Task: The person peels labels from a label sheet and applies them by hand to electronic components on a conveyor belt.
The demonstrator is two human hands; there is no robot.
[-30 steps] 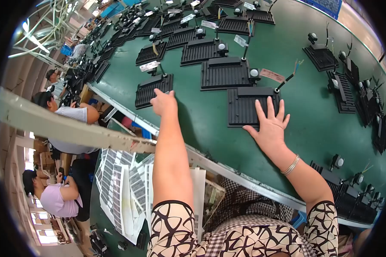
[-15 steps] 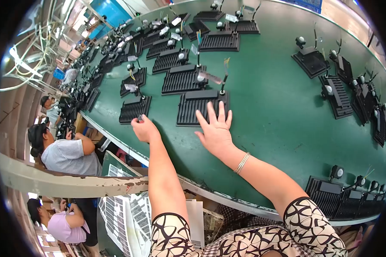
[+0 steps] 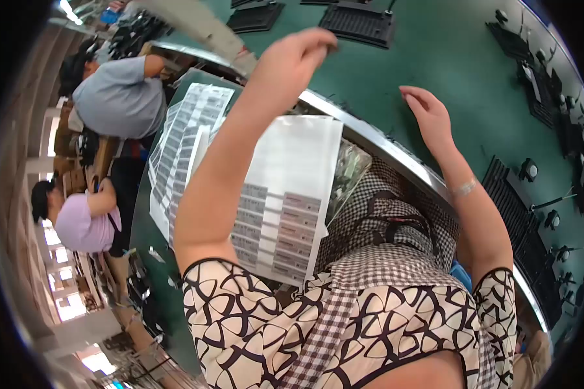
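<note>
My left hand is raised above the table's near edge, its fingers curled together; blur hides whether something small is in them. Just beyond it lies a black ribbed lamp housing with a cable standing up from it. Above the green tabletop, my right hand is loosely bent with nothing in it, a gap showing between thumb and fingers. Below my left forearm are printed label sheets, with more label sheets beside them on the left.
The green table has a metal edge in front of me. More ribbed housings with round sensor heads stand at the right. A pale beam crosses the upper left. Two people sit on the left.
My view has tilted down and left toward the label sheets. Both hands have come away from the housings. The right hand's spread fingers have drawn in.
</note>
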